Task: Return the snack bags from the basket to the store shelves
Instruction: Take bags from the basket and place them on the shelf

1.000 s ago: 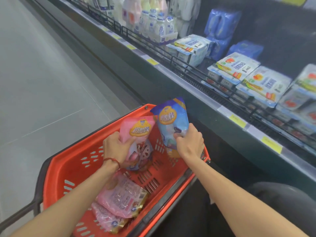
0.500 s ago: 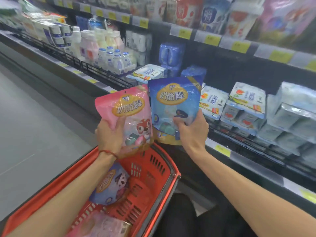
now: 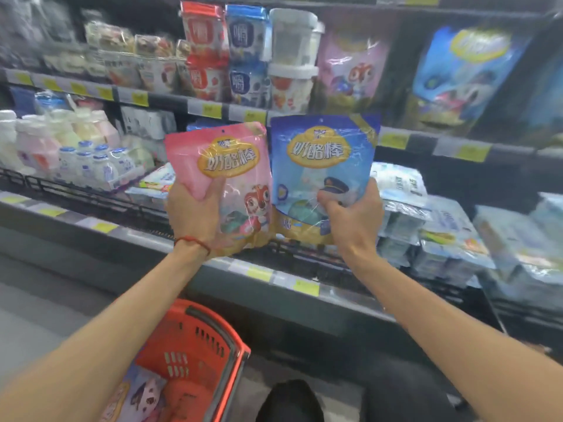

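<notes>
Pink snack bag (image 3: 225, 166) gripped in left hand (image 3: 195, 214), blue snack bag (image 3: 323, 166) pinched by right hand (image 3: 350, 214), upright before shelves (image 3: 304, 287)

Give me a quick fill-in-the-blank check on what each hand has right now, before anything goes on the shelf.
1. The left hand grips the fox-print bag, whose main colour is ____.
2. The right hand grips the cap-print bag, whose main colour is ____.
3. A red string circles the ____ wrist.

Missing words: pink; blue; left.
</notes>
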The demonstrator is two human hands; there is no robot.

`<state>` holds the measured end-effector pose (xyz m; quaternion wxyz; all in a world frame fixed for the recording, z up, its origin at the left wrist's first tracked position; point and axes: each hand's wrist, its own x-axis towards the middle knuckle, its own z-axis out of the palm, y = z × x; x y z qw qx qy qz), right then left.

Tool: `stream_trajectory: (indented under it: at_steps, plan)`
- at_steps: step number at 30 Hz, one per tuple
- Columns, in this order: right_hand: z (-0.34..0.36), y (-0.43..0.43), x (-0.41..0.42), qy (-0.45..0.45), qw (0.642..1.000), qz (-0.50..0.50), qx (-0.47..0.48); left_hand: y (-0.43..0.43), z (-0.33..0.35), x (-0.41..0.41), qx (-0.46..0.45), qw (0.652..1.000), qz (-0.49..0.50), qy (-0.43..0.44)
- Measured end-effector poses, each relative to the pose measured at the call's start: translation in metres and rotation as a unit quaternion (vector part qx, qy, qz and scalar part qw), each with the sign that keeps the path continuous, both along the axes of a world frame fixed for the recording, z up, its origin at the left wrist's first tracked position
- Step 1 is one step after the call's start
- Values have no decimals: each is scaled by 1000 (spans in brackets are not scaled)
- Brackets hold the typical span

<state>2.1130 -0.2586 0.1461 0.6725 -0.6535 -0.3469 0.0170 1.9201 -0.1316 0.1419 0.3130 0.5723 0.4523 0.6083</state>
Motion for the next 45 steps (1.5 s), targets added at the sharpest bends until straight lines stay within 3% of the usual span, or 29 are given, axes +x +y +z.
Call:
stream_trajectory:
  at_steps: [12, 19, 24, 29, 36, 45]
  plan:
    - [102, 2, 154, 76, 981, -63, 168, 18, 105, 149, 74, 990, -71, -100]
    - [135, 12, 231, 72, 973, -98, 197, 36, 146, 233, 75, 981, -121, -132]
    - [139, 24, 266, 37, 981, -120, 149, 48, 159, 286, 78, 986, -105, -108]
    - [129, 36, 284, -54, 977, -176, 102, 60, 165, 316, 103, 987, -87, -85]
    - [121, 38, 293, -62, 970, -216, 92, 76, 170, 337, 123, 992, -13, -13]
    - [128, 40, 294, -74, 951, -299, 23, 74, 166, 345, 147, 986, -33, -66]
